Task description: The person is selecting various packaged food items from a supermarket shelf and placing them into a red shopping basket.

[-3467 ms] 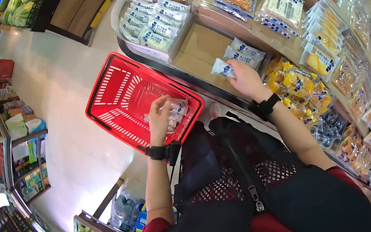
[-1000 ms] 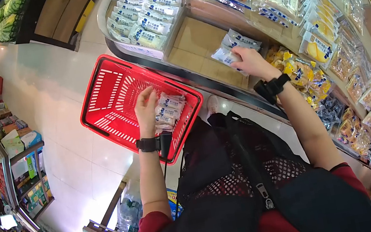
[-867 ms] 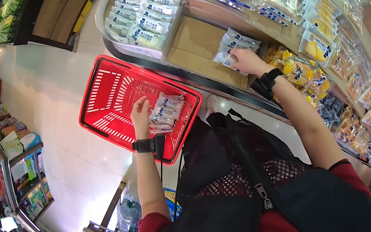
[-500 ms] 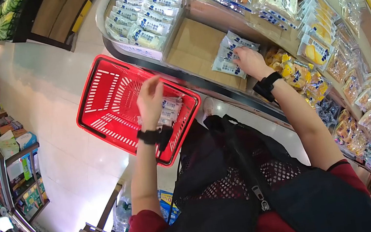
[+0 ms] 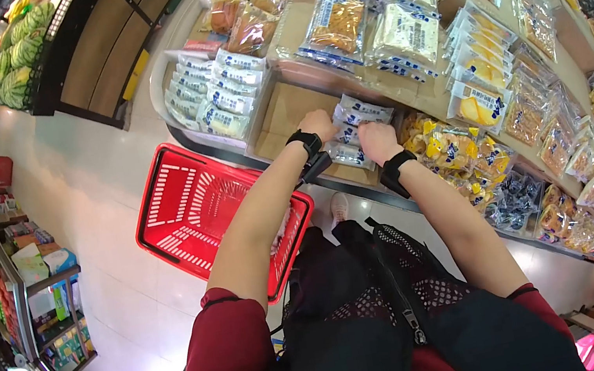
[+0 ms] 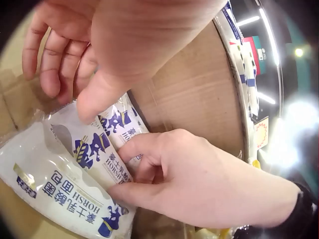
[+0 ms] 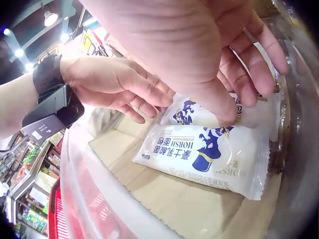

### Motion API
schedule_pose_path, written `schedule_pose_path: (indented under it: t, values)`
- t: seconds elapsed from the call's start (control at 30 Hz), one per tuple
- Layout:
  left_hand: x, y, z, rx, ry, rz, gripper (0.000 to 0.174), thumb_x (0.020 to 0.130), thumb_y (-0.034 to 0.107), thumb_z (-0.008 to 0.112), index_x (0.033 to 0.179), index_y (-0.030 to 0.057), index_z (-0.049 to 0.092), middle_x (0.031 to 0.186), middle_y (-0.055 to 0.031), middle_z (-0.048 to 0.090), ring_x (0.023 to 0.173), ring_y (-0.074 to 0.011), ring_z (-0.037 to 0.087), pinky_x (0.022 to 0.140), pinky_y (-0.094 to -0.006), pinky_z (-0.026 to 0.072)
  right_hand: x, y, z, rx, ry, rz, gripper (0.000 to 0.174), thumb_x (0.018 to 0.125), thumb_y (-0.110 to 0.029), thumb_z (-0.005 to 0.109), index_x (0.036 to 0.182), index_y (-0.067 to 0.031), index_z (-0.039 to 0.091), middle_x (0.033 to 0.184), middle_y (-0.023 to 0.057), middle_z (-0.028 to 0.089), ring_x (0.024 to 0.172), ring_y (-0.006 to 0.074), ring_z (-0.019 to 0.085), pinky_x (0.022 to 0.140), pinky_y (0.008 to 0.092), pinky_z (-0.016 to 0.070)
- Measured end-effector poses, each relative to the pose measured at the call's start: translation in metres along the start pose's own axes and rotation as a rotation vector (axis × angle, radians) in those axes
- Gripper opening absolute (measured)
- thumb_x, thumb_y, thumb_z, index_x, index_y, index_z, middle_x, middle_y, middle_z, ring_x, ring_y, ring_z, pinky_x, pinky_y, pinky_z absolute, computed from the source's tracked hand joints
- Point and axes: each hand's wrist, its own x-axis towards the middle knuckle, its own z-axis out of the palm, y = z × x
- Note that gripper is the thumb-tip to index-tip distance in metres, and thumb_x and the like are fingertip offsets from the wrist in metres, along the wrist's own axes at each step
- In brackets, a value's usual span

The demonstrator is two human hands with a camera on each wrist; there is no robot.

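Note:
In the head view both hands are over a cardboard-lined compartment with white-and-blue bread packets (image 5: pixel 349 154). My right hand (image 5: pixel 380 141) pinches the middle packet (image 6: pixel 92 152) between thumb and fingers; a front packet (image 6: pixel 55 184) lies beside it, and another (image 6: pixel 117 119) is behind. My left hand (image 5: pixel 316 125) is at the packets' left end, its fingers loosely bent and spread and its thumb (image 6: pixel 92 102) at the pinched packet's end. From the right wrist view, the left hand's fingertips are close to that packet, above the front packet (image 7: pixel 199 159); whether they touch it is unclear.
A red basket (image 5: pixel 156 174) stands beside the display, partly hidden by my left forearm. Left of the compartment is a bin of upright white packets (image 5: pixel 218 96). Yellow packets (image 5: pixel 457 149) lie to its right, bagged breads (image 5: pixel 338 23) behind. Vegetable racks stand farther off.
My left hand has moved from over the basket to the compartment, next to my right hand. The right hand has stayed at the packets. The view has shifted, showing more of the display.

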Motion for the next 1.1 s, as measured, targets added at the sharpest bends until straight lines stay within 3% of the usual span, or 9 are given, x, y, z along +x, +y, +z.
schedule_pose_path:
  t: [0.23, 0.53, 0.57, 0.63, 0.7, 0.77, 0.87, 1.03, 1.1]
  values:
    - [0.002, 0.008, -0.005, -0.042, 0.049, 0.102, 0.024, 0.066, 0.022, 0.070, 0.081, 0.0044, 0.065, 0.078, -0.0170, 0.066, 0.077, -0.0331, 0.064, 0.073, -0.0386, 0.0505, 0.005, 0.017, -0.006, 0.087, 0.103, 0.014, 0.016, 0.079, -0.009, 0.050, 0.088, -0.0013, 0.061, 0.075, 0.0152, 0.067, 0.073, 0.0270, 0.068, 0.062, 0.0380, 0.0532]
    - [0.024, 0.007, -0.010, -0.027, 0.112, 0.102, 0.019, 0.073, 0.022, 0.065, 0.083, 0.0059, 0.060, 0.084, -0.0170, 0.065, 0.086, -0.0352, 0.062, 0.076, -0.0408, 0.0496, 0.013, 0.016, -0.024, 0.231, 0.307, 0.063, 0.022, 0.079, -0.012, 0.050, 0.092, 0.0023, 0.059, 0.070, 0.0178, 0.064, 0.065, 0.0313, 0.065, 0.059, 0.0412, 0.0521]
    - [0.025, 0.005, -0.013, -0.061, 0.064, 0.105, 0.025, 0.073, 0.025, 0.066, 0.090, 0.0064, 0.063, 0.083, -0.0172, 0.065, 0.087, -0.0354, 0.062, 0.078, -0.0400, 0.0493, 0.011, 0.016, -0.028, 0.247, 0.315, 0.083, 0.022, 0.079, -0.012, 0.050, 0.092, 0.0023, 0.059, 0.070, 0.0178, 0.064, 0.065, 0.0313, 0.065, 0.059, 0.0412, 0.0521]
    - [0.022, 0.007, -0.021, -0.073, 0.026, 0.112, 0.029, 0.073, 0.026, 0.066, 0.094, 0.0066, 0.064, 0.087, -0.0167, 0.066, 0.090, -0.0354, 0.062, 0.079, -0.0395, 0.0489, 0.011, 0.017, -0.031, 0.214, 0.005, -0.082, 0.024, 0.074, -0.017, 0.057, 0.091, -0.0001, 0.061, 0.077, 0.0167, 0.066, 0.071, 0.0294, 0.066, 0.062, 0.0416, 0.0523]
    - [0.029, 0.004, -0.025, -0.089, -0.013, 0.119, 0.033, 0.073, 0.027, 0.067, 0.098, 0.0069, 0.064, 0.091, -0.0161, 0.066, 0.092, -0.0355, 0.061, 0.081, -0.0390, 0.0485, 0.013, 0.012, -0.025, 0.140, -0.009, -0.074, 0.025, 0.072, -0.018, 0.060, 0.090, -0.0015, 0.062, 0.081, 0.0158, 0.066, 0.075, 0.0284, 0.066, 0.063, 0.0412, 0.0522]
    - [0.041, -0.011, -0.015, -0.013, -0.040, 0.124, 0.056, 0.074, 0.026, 0.071, 0.119, -0.0004, 0.049, 0.104, -0.0169, 0.063, 0.093, -0.0274, 0.063, 0.078, -0.0334, 0.0500, 0.019, 0.008, -0.009, -0.006, -0.085, -0.049, 0.026, 0.070, -0.019, 0.062, 0.091, -0.0044, 0.064, 0.088, 0.0127, 0.067, 0.081, 0.0250, 0.066, 0.065, 0.0395, 0.0521]
    - [0.040, -0.016, -0.021, -0.074, -0.146, 0.106, 0.060, 0.076, 0.024, 0.069, 0.124, -0.0006, 0.044, 0.101, -0.0154, 0.063, 0.089, -0.0235, 0.063, 0.071, -0.0317, 0.0518, 0.026, 0.011, 0.003, 0.047, -0.174, -0.088, 0.025, 0.070, -0.019, 0.062, 0.090, -0.0052, 0.065, 0.085, 0.0112, 0.067, 0.080, 0.0233, 0.066, 0.066, 0.0406, 0.0521]
    - [0.031, -0.002, -0.030, -0.193, -0.265, 0.066, 0.061, 0.080, 0.022, 0.065, 0.129, 0.0005, 0.037, 0.098, -0.0132, 0.062, 0.085, -0.0189, 0.061, 0.058, -0.0295, 0.0512, 0.034, 0.011, -0.014, -0.117, -0.136, -0.030, 0.016, 0.072, -0.017, 0.060, 0.083, -0.0085, 0.067, 0.075, 0.0080, 0.067, 0.068, 0.0222, 0.067, 0.041, 0.0451, 0.0477]
    - [0.025, -0.006, -0.025, -0.218, -0.257, 0.056, 0.061, 0.081, 0.021, 0.064, 0.131, 0.0010, 0.035, 0.098, -0.0128, 0.061, 0.083, -0.0179, 0.061, 0.054, -0.0293, 0.0507, 0.036, 0.011, -0.012, -0.145, -0.059, 0.013, 0.014, 0.073, -0.017, 0.058, 0.082, -0.0095, 0.066, 0.075, 0.0074, 0.067, 0.068, 0.0216, 0.067, 0.040, 0.0451, 0.0468]
